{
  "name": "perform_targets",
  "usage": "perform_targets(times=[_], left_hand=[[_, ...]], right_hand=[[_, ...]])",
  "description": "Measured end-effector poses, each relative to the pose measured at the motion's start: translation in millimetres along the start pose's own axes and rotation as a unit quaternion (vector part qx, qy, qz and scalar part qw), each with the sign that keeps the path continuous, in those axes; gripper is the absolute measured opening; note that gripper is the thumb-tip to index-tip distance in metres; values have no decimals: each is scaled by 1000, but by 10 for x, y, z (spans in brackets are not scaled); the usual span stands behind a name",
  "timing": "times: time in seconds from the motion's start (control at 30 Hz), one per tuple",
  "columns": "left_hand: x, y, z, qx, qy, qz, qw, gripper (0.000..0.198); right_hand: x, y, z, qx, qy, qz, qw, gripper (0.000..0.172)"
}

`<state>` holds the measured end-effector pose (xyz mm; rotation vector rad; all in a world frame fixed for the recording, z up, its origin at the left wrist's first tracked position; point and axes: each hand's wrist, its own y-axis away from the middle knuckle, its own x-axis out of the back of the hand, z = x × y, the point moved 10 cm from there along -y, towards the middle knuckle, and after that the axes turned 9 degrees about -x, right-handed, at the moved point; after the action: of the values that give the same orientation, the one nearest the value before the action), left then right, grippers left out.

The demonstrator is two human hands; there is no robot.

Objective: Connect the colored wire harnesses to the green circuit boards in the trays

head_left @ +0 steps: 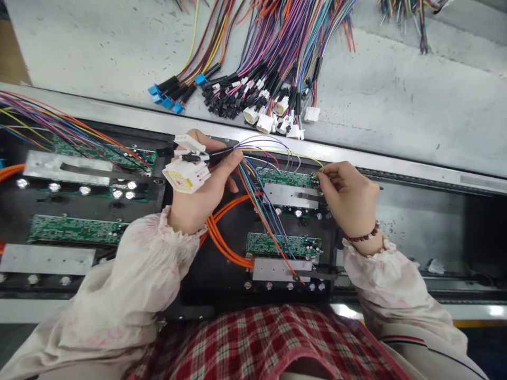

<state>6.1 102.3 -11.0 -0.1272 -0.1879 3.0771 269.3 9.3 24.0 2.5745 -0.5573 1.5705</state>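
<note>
Right, here we go: the left hand [194, 198] is closed around a wire harness [222, 155], clutching its white plastic connector housings [185, 177] with the thumb [229, 168] laid along the black sleeving [194, 157], all of it held above a black panel [214, 285]. The thin coloured leads [261, 150] fan out from there, light and floppy with no stiffness to them, so that chunky housing looks like the sure place to take hold, not the wires. Over on the other side, the right hand [348, 198] is pinching, its fingertips [321, 177] nipped together on fine lead ends right at the edge of a green circuit board [283, 178], though exactly how they meet the board is too small to call. That board looks delicate, components standing proud, next to a bright metal bar [291, 195]. Orange cables [225, 237] loop just below the left wrist, a beaded bracelet [362, 235] sits on the right one, and up on the grey bench [396, 89] lies a spread of more harnesses [257, 79] ending in blue connectors [164, 97] and white connectors [265, 124]
</note>
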Motion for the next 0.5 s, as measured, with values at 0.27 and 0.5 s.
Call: perform_targets(times=[0.27, 0.5], left_hand=[[-5, 11, 54, -13, -44, -14, 999, 32], [-18, 3, 56, -30, -37, -10, 999, 36]], right_hand=[[235, 117, -440, 32, 47, 17, 998, 10], [-368, 108, -1051, 89, 0, -172, 981, 10]])
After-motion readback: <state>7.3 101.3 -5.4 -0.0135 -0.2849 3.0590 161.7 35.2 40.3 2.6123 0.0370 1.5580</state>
